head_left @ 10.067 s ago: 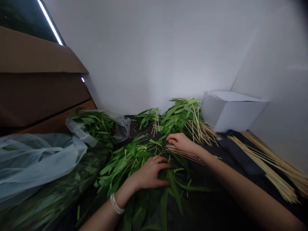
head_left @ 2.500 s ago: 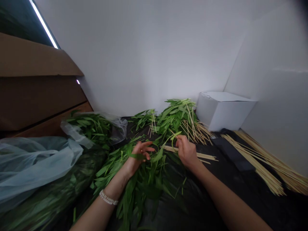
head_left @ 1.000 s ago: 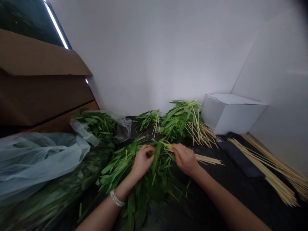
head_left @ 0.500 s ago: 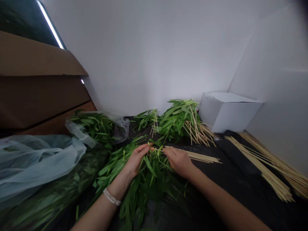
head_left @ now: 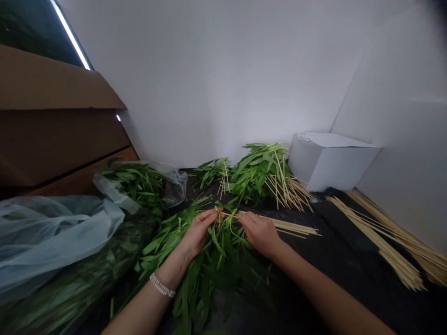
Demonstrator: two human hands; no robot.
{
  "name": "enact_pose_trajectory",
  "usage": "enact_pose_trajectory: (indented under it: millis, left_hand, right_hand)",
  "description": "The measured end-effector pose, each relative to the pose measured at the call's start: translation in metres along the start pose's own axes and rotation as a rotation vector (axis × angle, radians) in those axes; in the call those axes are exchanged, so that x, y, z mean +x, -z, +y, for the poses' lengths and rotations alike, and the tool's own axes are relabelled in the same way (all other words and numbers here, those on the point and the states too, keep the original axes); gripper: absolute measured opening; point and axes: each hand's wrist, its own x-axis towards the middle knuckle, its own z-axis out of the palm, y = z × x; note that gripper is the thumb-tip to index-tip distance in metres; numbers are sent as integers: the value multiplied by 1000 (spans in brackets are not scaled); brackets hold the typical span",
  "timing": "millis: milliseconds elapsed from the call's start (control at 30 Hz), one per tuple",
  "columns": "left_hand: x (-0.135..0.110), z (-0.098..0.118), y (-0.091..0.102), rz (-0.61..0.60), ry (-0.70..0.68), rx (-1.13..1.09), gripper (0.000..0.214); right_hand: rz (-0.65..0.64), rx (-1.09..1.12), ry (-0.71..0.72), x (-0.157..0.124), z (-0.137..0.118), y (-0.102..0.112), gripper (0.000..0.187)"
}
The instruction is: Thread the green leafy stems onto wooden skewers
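My left hand (head_left: pixel 199 230) is closed in a pinch on the stems of long-leaved greens (head_left: pixel 220 244), and a beaded bracelet circles that wrist. Opposite it, my right hand (head_left: pixel 261 232) pinches a thin wooden skewer, whose pale line runs between the two hands through the green stems. The fingertips partly hide the skewer's ends. Leaves hang down below both hands. Behind the right hand, loose wooden skewers (head_left: pixel 295 226) lie on the dark surface. More loose greens (head_left: pixel 164 242) spread beside my left forearm.
Skewered greens (head_left: pixel 258 172) are piled by the wall, with a smaller bunch (head_left: pixel 211 173) left of them. A white box (head_left: pixel 331 163) stands behind long skewers (head_left: pixel 394 260) at right. Plastic bags of greens (head_left: pixel 63 232) and a cardboard box (head_left: pixel 52 139) fill the left.
Both hands stay almost in place. The stems between them have shifted slightly, and a skewer end past my right hand has moved left and down a little.
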Motion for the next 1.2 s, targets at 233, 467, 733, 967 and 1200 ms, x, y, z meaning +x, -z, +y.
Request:
enact_pose_trajectory:
  millis: [233,467,733,967,1200]
  left_hand:
    - [0,0,-1,11,7,19,33]
    - [1,-2,0,16,2,28,35]
    - [4,-6,4,8,-32,61,33]
    - [6,-8,6,73,-68,135,32]
    - [7,-10,6,64,-69,168,32]
  right_hand:
    - [-9,11,-5,0,0,0,28]
    - [-20,-1,-6,-1,0,-1,27]
    - [-61,-29,-20,-1,-1,1,28]
    - [-77,-81,-32,-1,-3,1,29]
    - [-84,-106,-24,-2,-5,-1,29]
